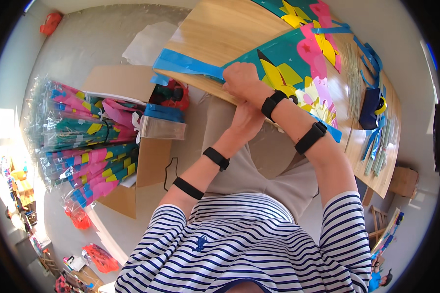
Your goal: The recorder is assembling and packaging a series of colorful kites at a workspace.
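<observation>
My right hand (241,79) is closed at the table's near edge, on the end of a flat blue strip (188,62) that runs off to the left. Just below it, my left hand (249,120) is at the table's edge, close under my right wrist. The fingers of that hand are mostly hidden, so what they hold does not show. Beside both hands lies a teal kite sheet (253,54) with a yellow cartoon figure and pink scalloped trim. White and cream pieces (319,103) lie under my right forearm.
A second kite sheet (294,20) lies farther back on the wooden table (225,29). Thin rods (353,80), blue ribbon (374,58) and a yellow tape roll (381,105) are at the right. On the left, a cardboard box (154,163) stands by plastic-wrapped kites (95,129).
</observation>
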Tool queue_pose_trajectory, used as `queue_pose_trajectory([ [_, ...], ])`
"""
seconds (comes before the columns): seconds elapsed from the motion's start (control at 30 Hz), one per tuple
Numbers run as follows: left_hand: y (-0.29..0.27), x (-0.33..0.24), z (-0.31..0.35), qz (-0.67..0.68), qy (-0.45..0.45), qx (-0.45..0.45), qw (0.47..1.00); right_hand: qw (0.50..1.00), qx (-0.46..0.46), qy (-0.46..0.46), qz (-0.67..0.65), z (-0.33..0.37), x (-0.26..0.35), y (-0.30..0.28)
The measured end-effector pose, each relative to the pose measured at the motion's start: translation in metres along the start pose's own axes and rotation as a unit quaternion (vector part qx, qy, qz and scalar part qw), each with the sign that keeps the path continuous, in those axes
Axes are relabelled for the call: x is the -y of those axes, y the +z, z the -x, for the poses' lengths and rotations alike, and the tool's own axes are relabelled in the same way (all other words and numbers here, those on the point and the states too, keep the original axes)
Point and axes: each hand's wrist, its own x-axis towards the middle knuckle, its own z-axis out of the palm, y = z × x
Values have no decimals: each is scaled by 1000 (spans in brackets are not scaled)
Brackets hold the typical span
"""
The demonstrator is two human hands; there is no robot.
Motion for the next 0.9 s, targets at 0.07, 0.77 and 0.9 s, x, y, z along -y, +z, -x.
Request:
queue_pose_trajectory([
  [0.07, -3, -1, -1, 4, -10, 10, 1000, 1000, 2, 2, -13, 1, 3, -3],
  [0.77, -6, -5, -4, -233, 99, 69, 965, 757, -278, 369, -462, 62, -83, 44],
  [0.9, -7, -7, -5, -239, 102, 80, 962, 700, -308, 433, -477, 87, -92, 56],
])
